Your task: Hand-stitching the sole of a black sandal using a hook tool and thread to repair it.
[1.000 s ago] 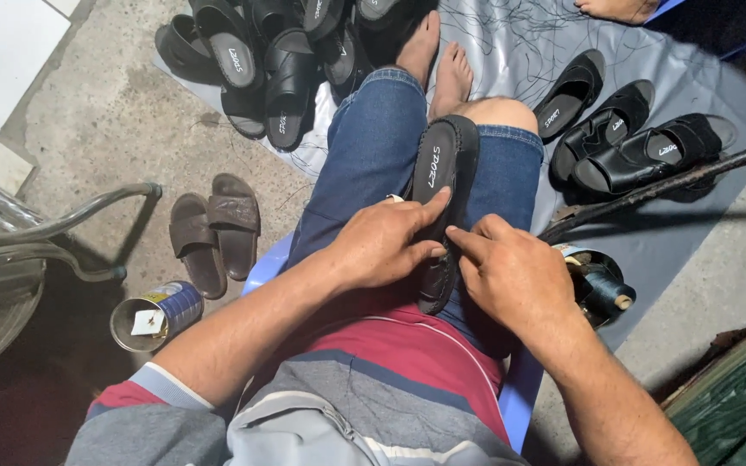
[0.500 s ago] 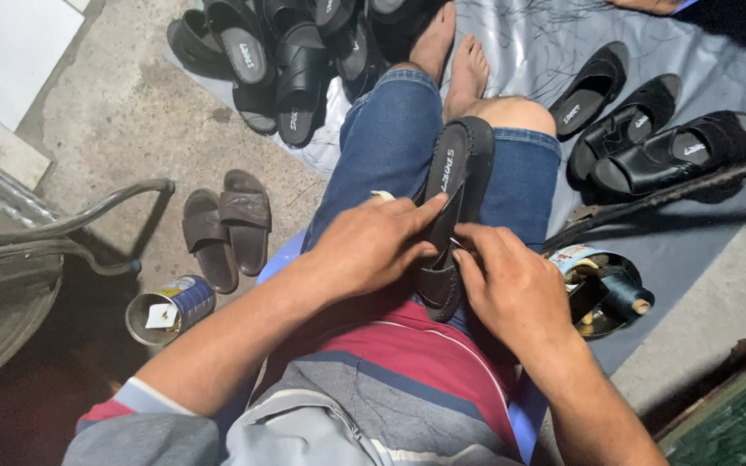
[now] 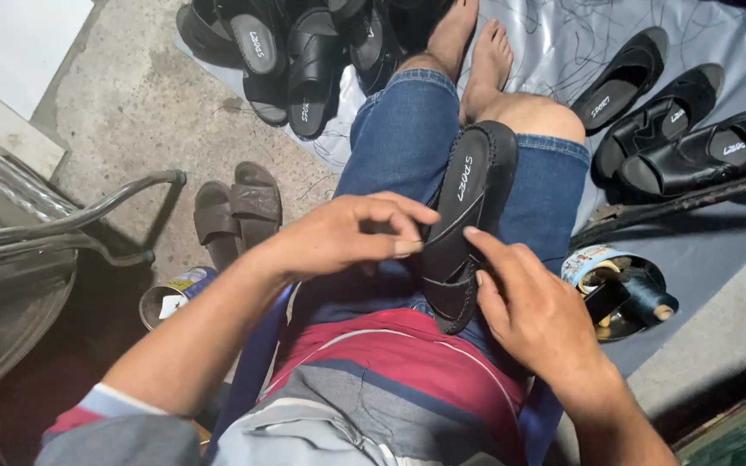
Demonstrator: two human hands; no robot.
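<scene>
— Sandal point(image 3: 464, 226) lies on the lap, between both hands?
— Yes. Left hand point(image 3: 343, 235) now pinches its strap; before, it lay flat. Right hand point(image 3: 533, 306), fingers spread, steadies the heel.

Matt black leather-like sandal point(image 3: 464, 229) with stitched edge, lying on blue denim shorts point(image 3: 399, 147). Rough, stained concrete floor point(image 3: 144, 112). Glossy, crinkled grey plastic sheet point(image 3: 563, 43) under smooth black sandals point(image 3: 692, 142). Matt brown slippers point(image 3: 237, 211), dusty. Shiny curved metal tube point(image 3: 88, 216). Tin can point(image 3: 170, 293) with paper label. Dark thread spool point(image 3: 645, 298), dull. Soft knit shirt point(image 3: 390, 371), red and grey.
</scene>
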